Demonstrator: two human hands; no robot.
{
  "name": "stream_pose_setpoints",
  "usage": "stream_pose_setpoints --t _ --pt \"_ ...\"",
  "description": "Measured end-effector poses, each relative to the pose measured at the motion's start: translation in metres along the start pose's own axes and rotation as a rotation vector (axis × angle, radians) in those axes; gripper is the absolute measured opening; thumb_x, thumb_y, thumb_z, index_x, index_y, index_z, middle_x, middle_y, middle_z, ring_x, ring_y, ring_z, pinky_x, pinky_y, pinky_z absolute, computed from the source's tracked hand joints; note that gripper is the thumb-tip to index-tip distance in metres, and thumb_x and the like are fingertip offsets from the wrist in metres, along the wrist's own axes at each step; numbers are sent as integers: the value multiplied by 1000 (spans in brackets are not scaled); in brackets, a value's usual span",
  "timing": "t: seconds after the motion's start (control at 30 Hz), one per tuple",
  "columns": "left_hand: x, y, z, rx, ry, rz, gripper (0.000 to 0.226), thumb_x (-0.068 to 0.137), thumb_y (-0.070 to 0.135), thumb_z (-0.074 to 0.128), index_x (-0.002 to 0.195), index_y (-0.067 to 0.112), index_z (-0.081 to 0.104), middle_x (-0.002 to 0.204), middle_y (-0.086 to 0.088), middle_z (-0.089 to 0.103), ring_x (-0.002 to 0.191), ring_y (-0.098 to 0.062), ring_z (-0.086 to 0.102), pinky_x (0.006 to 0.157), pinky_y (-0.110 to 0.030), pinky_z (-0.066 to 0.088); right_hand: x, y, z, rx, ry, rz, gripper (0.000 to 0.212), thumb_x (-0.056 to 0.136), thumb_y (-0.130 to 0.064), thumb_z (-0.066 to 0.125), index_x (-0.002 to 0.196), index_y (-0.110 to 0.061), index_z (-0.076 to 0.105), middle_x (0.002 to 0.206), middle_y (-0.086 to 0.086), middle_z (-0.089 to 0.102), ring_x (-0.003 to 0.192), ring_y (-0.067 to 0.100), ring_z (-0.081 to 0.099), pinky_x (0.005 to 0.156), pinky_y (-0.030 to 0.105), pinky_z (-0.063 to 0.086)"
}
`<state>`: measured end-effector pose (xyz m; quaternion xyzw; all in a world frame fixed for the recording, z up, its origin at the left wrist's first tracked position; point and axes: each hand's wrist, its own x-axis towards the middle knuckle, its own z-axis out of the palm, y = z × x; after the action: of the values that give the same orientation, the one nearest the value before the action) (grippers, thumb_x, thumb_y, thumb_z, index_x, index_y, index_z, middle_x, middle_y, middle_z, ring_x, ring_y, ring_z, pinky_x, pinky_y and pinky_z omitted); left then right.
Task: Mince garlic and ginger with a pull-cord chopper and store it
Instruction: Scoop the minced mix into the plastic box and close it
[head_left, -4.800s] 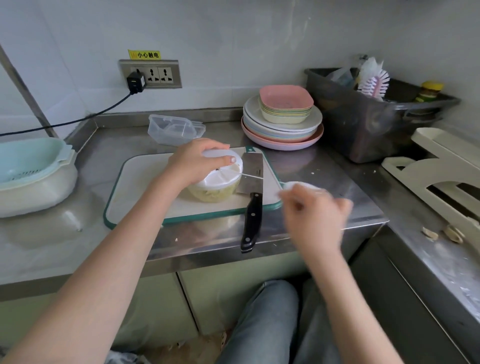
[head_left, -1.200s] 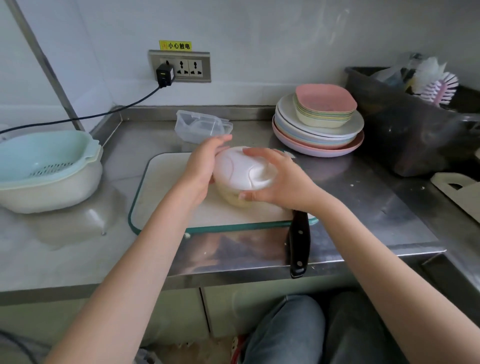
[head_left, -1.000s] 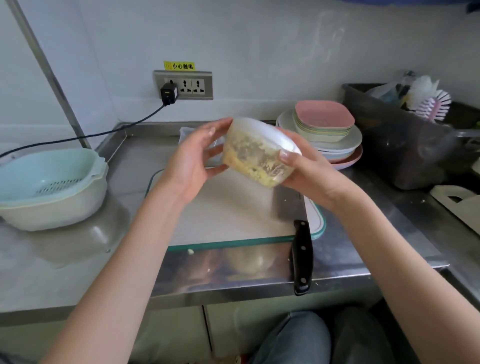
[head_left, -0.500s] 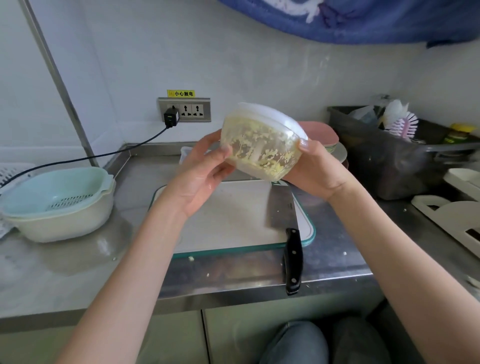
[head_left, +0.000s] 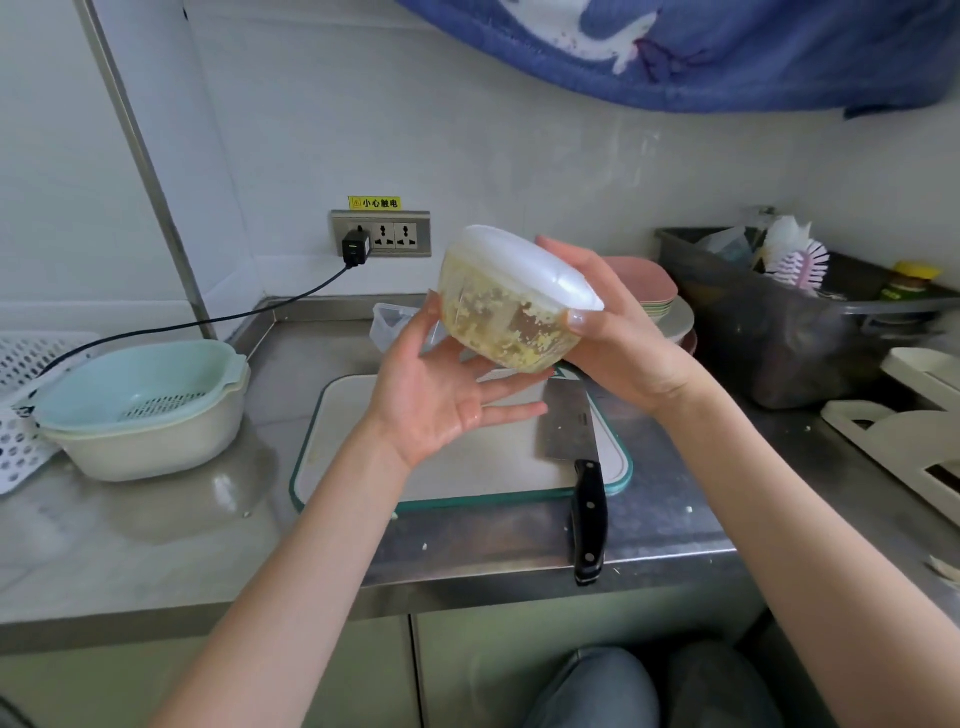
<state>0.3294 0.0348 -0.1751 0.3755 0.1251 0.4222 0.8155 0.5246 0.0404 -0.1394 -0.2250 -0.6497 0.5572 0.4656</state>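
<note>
The pull-cord chopper (head_left: 506, 304), a clear bowl with a white lid, is tilted in the air above the cutting board (head_left: 467, 465). Yellowish minced garlic and ginger sticks to its inner wall. My right hand (head_left: 618, 332) grips the chopper from the right, thumb on the lid's rim and fingers behind it. My left hand (head_left: 441, 400) is open just below and left of the bowl, palm up, thumb touching its side. A small clear storage container (head_left: 389, 322) sits on the counter behind, partly hidden by my left hand.
A cleaver (head_left: 579, 467) lies across the board's right edge, black handle over the counter front. A colander bowl (head_left: 140, 405) stands left. Stacked plates (head_left: 667, 306) and a dark bin (head_left: 779, 332) with a brush are at the right. A cable runs from the wall socket (head_left: 382, 234).
Both hands lifted the chopper off the board and tilted it. My left hand has since loosened from the bowl and dropped under it, palm up.
</note>
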Motion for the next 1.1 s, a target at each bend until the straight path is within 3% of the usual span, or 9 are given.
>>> stream_pose_setpoints --t 0.13,0.3,0.43,0.57,0.67,0.77,0.83,0.97,1.1 --pt "8 -7 -1 -112 43 -9 81 85 65 46 147 15 33 146 -26 41 125 -54 45 96 -67 42 2 13 2 -67 66 37 87 58 -44 86 130 -25 43 140 18 42 119 37 51 89 49 47" --pt "10 -13 -4 17 399 115 58 91 56 42 133 17 52 136 -18 55 120 -38 56 84 -55 54 8 20 -1 -173 57 294 123 43 -63 84 141 -55 9 120 -14 63 113 21 62 89 48 52" --pt "4 -19 -6 123 504 165 53 98 53 28 121 18 59 123 -14 64 114 -30 60 93 -49 50 20 28 15 -262 67 371 115 65 -46 82 143 -53 -2 122 -20 59 111 18 62 84 47 55" --pt "-1 -18 -25 571 698 255 45 103 48 21 124 30 56 126 -1 63 121 -19 54 106 -37 40 29 41 35 -459 97 362 108 67 -46 80 147 -46 6 143 -14 32 124 14 47 89 37 53" --pt "-9 -10 -53 1136 788 278 64 98 23 40 154 23 9 154 -2 32 143 -20 27 113 -27 21 37 51 39 -882 135 366 112 48 -60 78 140 -56 14 149 0 22 135 25 27 110 46 31" --pt "-14 -6 -68 1208 748 215 93 88 -5 45 152 26 -15 158 5 22 139 -8 26 103 -9 29 40 59 49 -1221 70 391 111 55 -55 80 140 -58 8 154 0 4 137 30 10 109 48 28" --pt "-15 -6 -71 1169 671 131 90 89 -9 41 152 27 -12 153 11 31 120 -1 39 73 2 36 43 67 52 -1244 -16 457 108 60 -56 77 141 -56 6 154 0 2 138 31 9 108 47 27" --pt "-14 -4 -87 1071 669 93 86 85 -11 42 155 24 4 135 33 43 74 28 49 60 4 37 50 72 46 -1237 -120 598 103 67 -60 71 145 -51 5 155 1 6 140 32 8 106 45 28" --pt "-11 6 -85 1039 586 83 89 83 -11 47 153 29 11 143 11 47 105 4 55 79 -11 44 60 84 47 -1211 -76 497 105 63 -62 73 145 -51 7 156 -6 5 143 27 2 110 44 21"
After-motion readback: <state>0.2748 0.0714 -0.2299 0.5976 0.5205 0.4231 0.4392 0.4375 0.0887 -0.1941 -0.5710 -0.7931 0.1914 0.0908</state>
